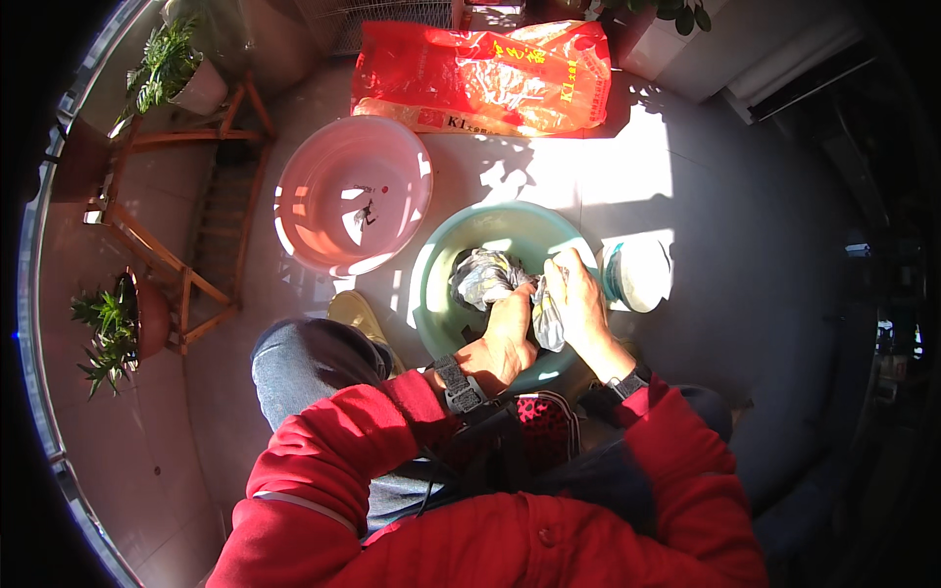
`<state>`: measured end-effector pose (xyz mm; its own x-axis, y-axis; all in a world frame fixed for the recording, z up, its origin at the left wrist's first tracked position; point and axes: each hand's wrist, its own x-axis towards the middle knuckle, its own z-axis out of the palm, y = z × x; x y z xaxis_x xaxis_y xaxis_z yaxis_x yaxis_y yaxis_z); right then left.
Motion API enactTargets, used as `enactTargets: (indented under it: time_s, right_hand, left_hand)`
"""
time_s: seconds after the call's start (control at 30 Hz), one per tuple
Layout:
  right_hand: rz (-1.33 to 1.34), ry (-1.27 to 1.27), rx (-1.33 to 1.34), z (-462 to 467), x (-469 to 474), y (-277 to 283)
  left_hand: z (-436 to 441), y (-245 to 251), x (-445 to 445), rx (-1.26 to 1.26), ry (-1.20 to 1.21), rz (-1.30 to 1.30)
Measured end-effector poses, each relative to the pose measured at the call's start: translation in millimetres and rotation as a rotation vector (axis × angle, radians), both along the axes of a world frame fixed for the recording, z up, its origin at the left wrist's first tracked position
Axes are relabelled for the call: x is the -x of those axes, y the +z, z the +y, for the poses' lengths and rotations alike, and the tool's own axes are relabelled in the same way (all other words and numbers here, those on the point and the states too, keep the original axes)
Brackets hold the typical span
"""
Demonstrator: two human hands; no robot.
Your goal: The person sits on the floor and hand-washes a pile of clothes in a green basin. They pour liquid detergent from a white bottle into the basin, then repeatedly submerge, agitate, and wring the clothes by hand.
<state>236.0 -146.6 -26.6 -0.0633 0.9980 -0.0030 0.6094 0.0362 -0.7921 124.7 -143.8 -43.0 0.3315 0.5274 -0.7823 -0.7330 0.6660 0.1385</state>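
Observation:
A bunched grey patterned cloth [485, 275] lies partly in a pale green plastic basin [441, 242] on the floor before me. My left hand [507, 334] grips the cloth near its middle, over the basin. To its right, my right hand [577, 298] is closed around another part of the same cloth, and a loose end hangs between the two hands. The basin's bottom is mostly hidden by the cloth, my hands and shadow.
A pink plastic basin [404, 154] with small dark bits inside stands at the upper left. Beyond lies a red plastic bag [485, 77]. A white tub [641, 273] is right of the green basin. Potted plants [151, 316] and a wooden stand [184, 272] are at left.

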Motion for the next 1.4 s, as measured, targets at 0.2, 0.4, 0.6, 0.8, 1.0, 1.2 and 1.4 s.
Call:
enactTargets:
  time_s: [0.2,0.4,0.6,0.8,1.0,1.2,1.4]
  right_hand:
    - [1.026,-0.141,0.769,27.4,-52.6,-14.3]
    - [0.917,-0.002,0.358,11.3,-23.7,36.6]
    - [0.111,0.094,0.102,14.5,5.7,40.8]
    - [0.057,0.055,0.093,-3.9,3.8,31.5]
    - [0.013,0.041,0.043,-5.9,1.7,15.5]
    - [0.756,0.078,0.509,3.5,-26.1,19.8]
    - [0.531,0.289,0.532,4.3,-49.8,33.3]
  left_hand:
    - [9.8,6.7,7.6,-0.141,-0.066,0.237]
    - [13.9,-28.3,28.7,-0.018,0.057,0.031]
    - [-1.5,3.0,-10.0,-0.004,0.007,0.105]
    - [2.9,-11.6,-7.0,-0.060,-0.076,0.085]
    - [-5.4,-7.2,-4.4,-0.064,-0.035,-0.131]
    - [8.8,2.0,2.4,-0.073,0.047,0.052]
    - [2.0,-17.9,20.5,-0.027,-0.037,0.108]
